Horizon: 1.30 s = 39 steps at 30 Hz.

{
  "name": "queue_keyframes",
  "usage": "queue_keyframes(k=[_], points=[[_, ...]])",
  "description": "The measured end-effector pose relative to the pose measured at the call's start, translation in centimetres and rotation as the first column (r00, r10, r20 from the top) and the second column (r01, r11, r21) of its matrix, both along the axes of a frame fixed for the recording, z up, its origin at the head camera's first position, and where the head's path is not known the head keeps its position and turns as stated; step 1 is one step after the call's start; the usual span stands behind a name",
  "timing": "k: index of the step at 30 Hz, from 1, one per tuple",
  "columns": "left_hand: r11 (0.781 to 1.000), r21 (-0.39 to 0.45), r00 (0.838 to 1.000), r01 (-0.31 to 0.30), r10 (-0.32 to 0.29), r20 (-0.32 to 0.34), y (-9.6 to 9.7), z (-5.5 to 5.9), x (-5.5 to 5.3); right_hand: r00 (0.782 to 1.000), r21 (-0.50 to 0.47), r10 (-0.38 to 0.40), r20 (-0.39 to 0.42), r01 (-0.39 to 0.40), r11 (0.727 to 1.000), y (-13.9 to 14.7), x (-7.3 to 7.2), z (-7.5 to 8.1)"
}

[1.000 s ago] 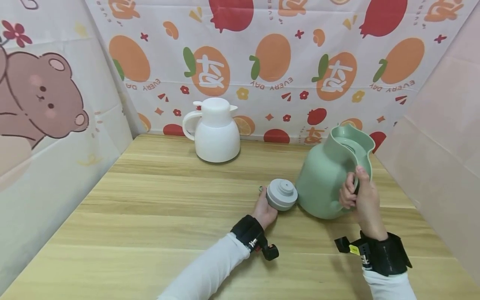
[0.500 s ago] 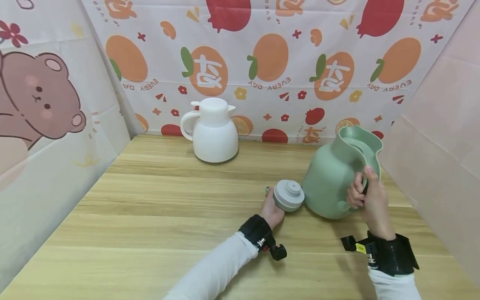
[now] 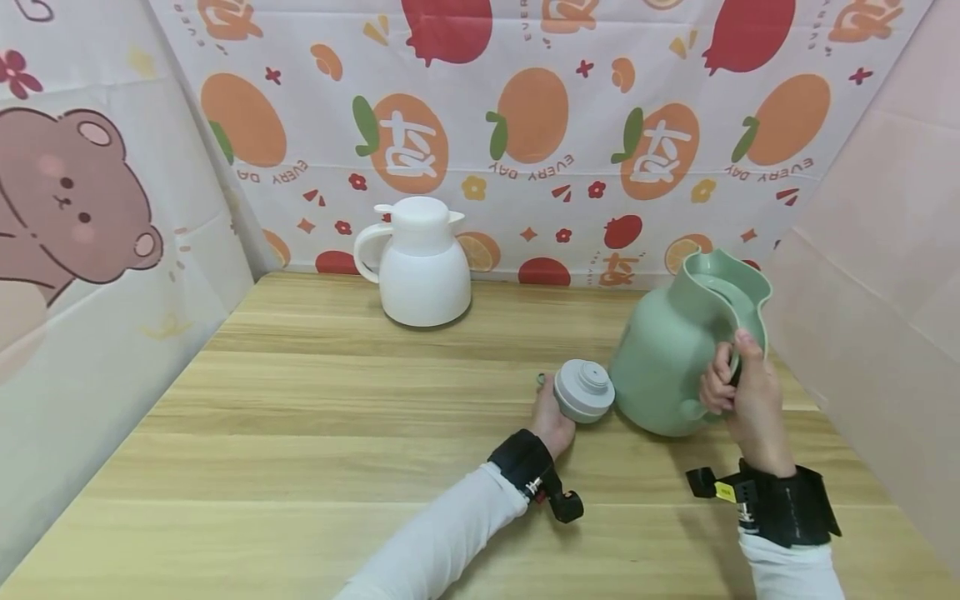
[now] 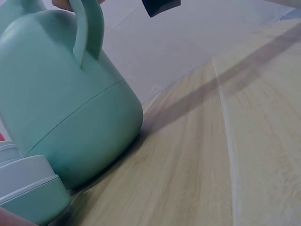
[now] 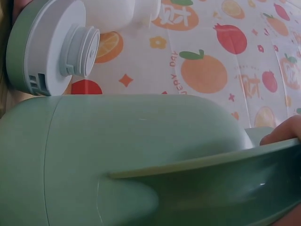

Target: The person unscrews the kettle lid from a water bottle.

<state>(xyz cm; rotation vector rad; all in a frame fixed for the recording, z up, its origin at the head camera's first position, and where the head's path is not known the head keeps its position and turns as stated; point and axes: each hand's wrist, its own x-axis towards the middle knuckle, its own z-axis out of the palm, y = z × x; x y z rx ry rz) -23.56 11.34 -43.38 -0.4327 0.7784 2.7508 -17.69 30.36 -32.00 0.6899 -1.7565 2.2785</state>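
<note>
My right hand (image 3: 750,408) grips the handle (image 5: 211,167) of a large green thermos jug (image 3: 667,358), its wide wavy mouth open at the top. The jug stands on the table, and its handle faces me. Just left of the jug's base, my left hand (image 3: 553,417) holds a round lid (image 3: 583,390). That lid is upside down: its grey plug side points up and its green top is underneath, as the left wrist view shows with the lid (image 4: 33,188) right beside the jug. Most of the left hand's fingers are hidden below the lid.
A smaller white thermos jug (image 3: 424,262) with its lid on stands at the back of the wooden table (image 3: 337,467). Behind it hangs a fruit-print cloth (image 3: 480,125). Plain pale cloth (image 3: 877,275) closes off the right side, and a bear-print sheet (image 3: 82,208) the left.
Both hands have shifted a little to the right together with the green jug and the lid, which keep close to each other. The grips look the same, and the head view has turned slightly.
</note>
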Motion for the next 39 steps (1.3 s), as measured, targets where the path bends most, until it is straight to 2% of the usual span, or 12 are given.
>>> queue_keyframes(k=[7,8,9,14,16,18,19,22,26,29,35,39], points=[[0.991,-0.117,0.998,-0.06,0.06,-0.001,0.2,0.3,-0.1,1.0,-0.004,0.009,0.013,-0.009,1.0,0.0,0.0,0.1],[0.987,-0.142,0.998,-0.07,0.069,-0.006,0.3,0.2,-0.1,1.0,-0.011,0.017,0.013,-0.017,1.0,0.0,0.0,0.2],[0.986,-0.14,0.995,-0.092,0.085,-0.054,0.6,-1.6,-1.0,1.0,-0.01,0.014,0.014,-0.014,1.0,0.0,0.0,0.2],[0.963,-0.222,0.988,-0.152,0.14,-0.072,0.3,-1.6,-1.0,1.0,-0.015,0.014,0.013,-0.014,1.0,0.0,0.1,0.1],[0.947,-0.238,0.976,-0.216,0.204,-0.074,0.2,-1.3,-0.9,1.0,-0.009,0.003,0.014,-0.003,1.0,0.0,0.1,0.1],[0.93,-0.246,0.962,-0.273,0.259,-0.089,0.3,-2.7,-2.0,1.0,-0.012,0.004,0.015,-0.004,1.0,0.0,0.2,0.1],[0.912,-0.25,0.946,-0.324,0.303,-0.118,0.5,-4.0,-2.9,1.0,-0.01,0.002,0.015,-0.001,1.0,0.0,0.2,0.1],[0.87,-0.32,0.926,-0.376,0.36,-0.111,0.6,-4.8,-4.0,1.0,0.003,-0.014,0.02,0.014,1.0,0.0,0.2,0.1],[0.827,-0.432,0.922,-0.36,0.387,-0.027,0.3,-0.3,-1.6,0.999,0.025,-0.024,0.027,0.023,0.999,-0.1,0.2,0.1],[0.791,-0.486,0.911,-0.373,0.411,-0.031,0.4,1.3,-0.3,1.0,0.021,-0.003,0.025,0.002,1.0,0.0,0.1,0.1],[0.725,-0.581,0.902,-0.37,0.429,-0.04,0.9,1.9,0.7,0.999,-0.008,0.032,0.015,-0.031,0.999,0.0,0.2,0.1],[0.703,-0.602,0.894,-0.378,0.447,-0.038,1.0,1.7,0.5,0.999,-0.025,0.037,0.021,-0.036,0.999,0.0,0.2,0.1]])
